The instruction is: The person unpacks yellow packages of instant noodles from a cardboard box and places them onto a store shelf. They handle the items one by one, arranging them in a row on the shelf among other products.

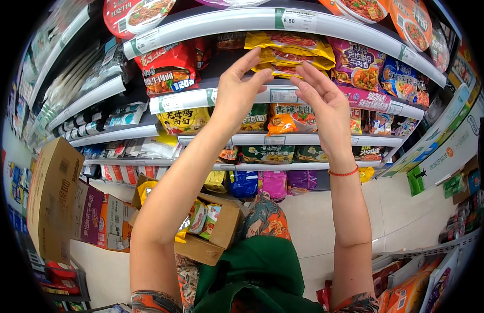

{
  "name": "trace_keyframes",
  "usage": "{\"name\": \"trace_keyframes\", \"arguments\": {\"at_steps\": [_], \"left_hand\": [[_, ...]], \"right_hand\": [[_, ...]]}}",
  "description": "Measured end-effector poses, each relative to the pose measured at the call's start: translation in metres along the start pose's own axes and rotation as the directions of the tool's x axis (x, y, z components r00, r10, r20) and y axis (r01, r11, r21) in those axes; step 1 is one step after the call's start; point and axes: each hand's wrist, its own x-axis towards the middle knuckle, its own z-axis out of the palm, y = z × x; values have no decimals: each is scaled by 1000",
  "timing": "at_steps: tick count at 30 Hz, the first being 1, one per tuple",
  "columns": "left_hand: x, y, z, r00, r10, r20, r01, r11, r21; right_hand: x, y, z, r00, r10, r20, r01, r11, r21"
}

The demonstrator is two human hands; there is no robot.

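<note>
My left hand [239, 88] reaches to the middle shelf, its fingers apart and nothing in its grasp. Facing it, my right hand [324, 92] is also spread and holds nothing; a red cord bracelet [344, 172] circles that wrist. Just beyond the fingertips lies a stack of yellow instant noodle packets [291, 40]; whether any finger touches it I cannot tell. Red noodle multipacks [167, 70] sit left of the stack, with a dark gap between. To its right are a purple noodle packet [357, 64] and a blue one [400, 82]. My forearms hide parts of the lower shelves.
An open cardboard box [228, 225] holding several packets stands on the floor by my legs. Farther left are a large brown carton [54, 199] and a purple-and-white carton [91, 215]. Above my hands runs a shelf edge [234, 18] with noodle bowls. A display rack [422, 252] stands at lower right.
</note>
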Motion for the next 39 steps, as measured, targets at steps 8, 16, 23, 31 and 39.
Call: {"name": "trace_keyframes", "arguments": {"at_steps": [8,16,23,31,39], "left_hand": [[-60,4,-13,995,-70,73,75,995,-66],[-149,-16,-57,985,-169,19,170,979,-114],[-229,-37,-96,937,-335,-97,315,933,-176],[-301,-78,-153,874,-380,-304,345,924,-164],[-333,-122,-216,805,-185,-564,359,908,215]], "right_hand": [[-40,-12,24,993,87,78,-90,995,38],[-92,7,66,955,222,198,-238,969,61],[-145,60,115,858,391,335,-440,894,85],[-195,106,169,704,553,445,-605,796,-31],[-226,169,210,644,543,539,-539,822,-184]]}}
